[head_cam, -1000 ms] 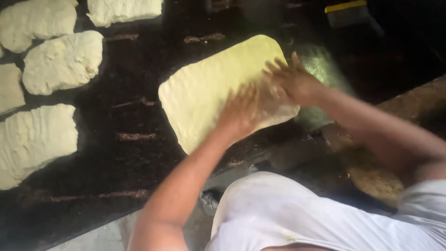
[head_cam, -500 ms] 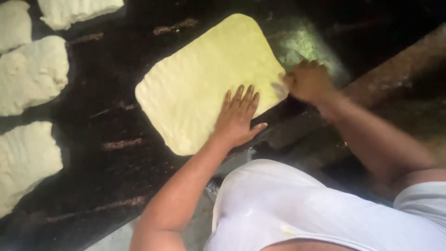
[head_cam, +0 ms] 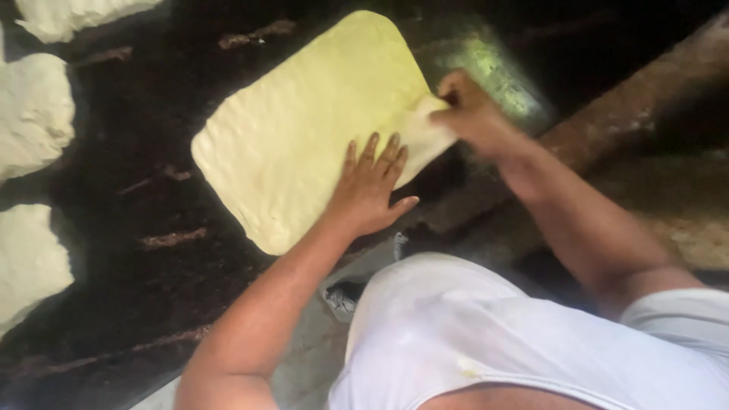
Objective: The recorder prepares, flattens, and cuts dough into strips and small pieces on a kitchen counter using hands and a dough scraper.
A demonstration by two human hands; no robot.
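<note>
Left hand (head_cam: 370,184) flat on dough sheet (head_cam: 304,129), fingers released; right hand (head_cam: 465,111) fingers pinching dough corner.

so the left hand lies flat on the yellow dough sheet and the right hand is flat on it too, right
Not quite. The left hand does lie flat on the yellow dough sheet, but the right hand is not flat: the head view shows it pinching the sheet's corner and lifting it.

Work surface: dark, flour-streaked flat board (head_cam: 152,304).
Left of board centre: pale rough dough slabs (head_cam: 30,114).
Right of board: brown worn wooden beam (head_cam: 645,99).
Light: dim, yellowish.
</note>
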